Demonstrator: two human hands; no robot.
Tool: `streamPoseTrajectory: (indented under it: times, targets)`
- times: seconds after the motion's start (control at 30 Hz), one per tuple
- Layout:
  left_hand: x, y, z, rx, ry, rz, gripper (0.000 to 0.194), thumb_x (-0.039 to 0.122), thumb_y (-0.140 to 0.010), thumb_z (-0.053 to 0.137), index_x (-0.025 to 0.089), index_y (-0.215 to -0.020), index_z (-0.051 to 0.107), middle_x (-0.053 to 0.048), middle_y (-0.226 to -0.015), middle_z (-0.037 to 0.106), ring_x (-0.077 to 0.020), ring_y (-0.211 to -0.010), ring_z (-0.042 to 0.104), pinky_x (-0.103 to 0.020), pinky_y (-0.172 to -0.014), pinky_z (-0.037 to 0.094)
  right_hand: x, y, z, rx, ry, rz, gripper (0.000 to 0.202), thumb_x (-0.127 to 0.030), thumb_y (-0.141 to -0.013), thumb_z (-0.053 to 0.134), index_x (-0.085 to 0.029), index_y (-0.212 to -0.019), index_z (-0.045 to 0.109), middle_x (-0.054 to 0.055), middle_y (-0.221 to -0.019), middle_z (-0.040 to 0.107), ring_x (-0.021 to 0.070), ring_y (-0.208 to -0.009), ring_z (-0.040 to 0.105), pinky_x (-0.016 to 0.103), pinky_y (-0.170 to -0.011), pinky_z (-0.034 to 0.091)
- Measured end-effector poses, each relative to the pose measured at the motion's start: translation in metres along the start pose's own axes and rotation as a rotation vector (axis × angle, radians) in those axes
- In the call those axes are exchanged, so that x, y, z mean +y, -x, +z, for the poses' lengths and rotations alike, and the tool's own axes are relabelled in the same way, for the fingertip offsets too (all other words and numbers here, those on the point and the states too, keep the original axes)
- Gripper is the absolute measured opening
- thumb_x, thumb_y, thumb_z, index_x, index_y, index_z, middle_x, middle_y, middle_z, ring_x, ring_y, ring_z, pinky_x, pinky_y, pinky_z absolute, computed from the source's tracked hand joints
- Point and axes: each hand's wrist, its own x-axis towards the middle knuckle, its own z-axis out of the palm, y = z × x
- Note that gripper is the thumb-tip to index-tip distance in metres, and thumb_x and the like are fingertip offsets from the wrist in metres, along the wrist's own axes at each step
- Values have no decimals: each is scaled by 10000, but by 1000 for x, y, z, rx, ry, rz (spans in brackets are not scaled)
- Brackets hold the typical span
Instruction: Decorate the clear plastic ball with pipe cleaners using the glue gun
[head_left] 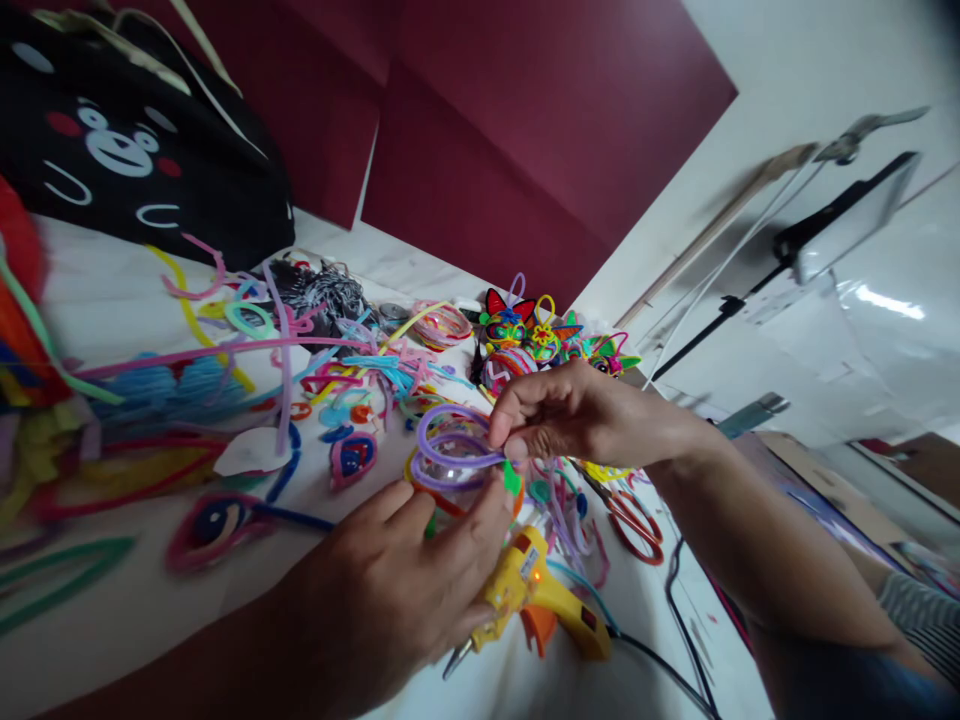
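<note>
My right hand (559, 415), coming from the right, pinches a purple pipe cleaner (454, 412) between thumb and fingertips. The pipe cleaner curves into round loops. Just below, my left hand (420, 570) has its fingers closed at the lower side of the same piece, where bits of green and orange fuzzy material show; what exactly its fingertips grip is partly hidden. The two hands nearly meet. A yellow hot glue gun (517, 585), with a small orange light lit, lies beneath and to the right of my left hand, its nozzle pointing down left.
Scattered pipe cleaners (375, 365) cover the tabletop. Finished colourful ornaments (517, 330) sit behind my right hand. Scissors with red handles (636, 525) lie at right, near a black cord (690, 620). A black bag (150, 150) stands at back left; a phone stand (735, 305) rises at right.
</note>
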Motion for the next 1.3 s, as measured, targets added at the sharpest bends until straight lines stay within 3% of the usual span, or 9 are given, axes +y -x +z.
streamPoseTrajectory:
  times: [0.13,0.43,0.57,0.8,1.03,1.3]
  targets:
    - [0,1,1,-28,-12,9,435,378,-1058,313,201,-1348,584,-80,-1455,557,-236,-988,653,-407,-849,422,7,8,-2,41,-49,-27,62,-107,-885,653,-85,-942,663,8,-780,643,69,-681,594,176,-633,489]
    - [0,1,2,-26,1,12,425,412,-1009,484,187,-1360,567,-66,-1372,626,-238,-983,642,-408,-886,407,20,15,6,91,-175,-36,196,-247,-857,744,-90,-958,683,17,-792,670,78,-699,618,196,-660,505]
    - [0,1,2,-35,-12,21,435,406,-1032,427,181,-1384,546,-76,-1379,618,-235,-958,644,-413,-869,413,20,17,7,75,-182,-29,209,-214,-846,749,-83,-996,684,33,-820,693,86,-720,643,206,-697,518]
    - [1,3,5,-58,-42,25,451,416,-1030,423,169,-1388,538,-99,-1414,583,-250,-984,646,-435,-876,424,17,16,10,50,-75,-58,203,-199,-880,703,-75,-1039,675,58,-872,708,102,-759,657,226,-738,534]
    - [1,2,3,-9,-3,2,409,377,-1040,396,157,-1329,584,-78,-1407,590,-246,-1051,614,-416,-933,398,14,12,12,37,16,-94,178,-148,-913,633,-81,-1071,679,81,-978,712,120,-862,669,235,-801,538]
    - [-1,0,2,20,20,0,390,371,-1047,383,173,-1293,611,-56,-1380,615,-223,-979,643,-397,-884,417,8,13,15,60,129,-101,207,-139,-940,585,-86,-1114,683,83,-1006,730,127,-890,685,236,-801,550]
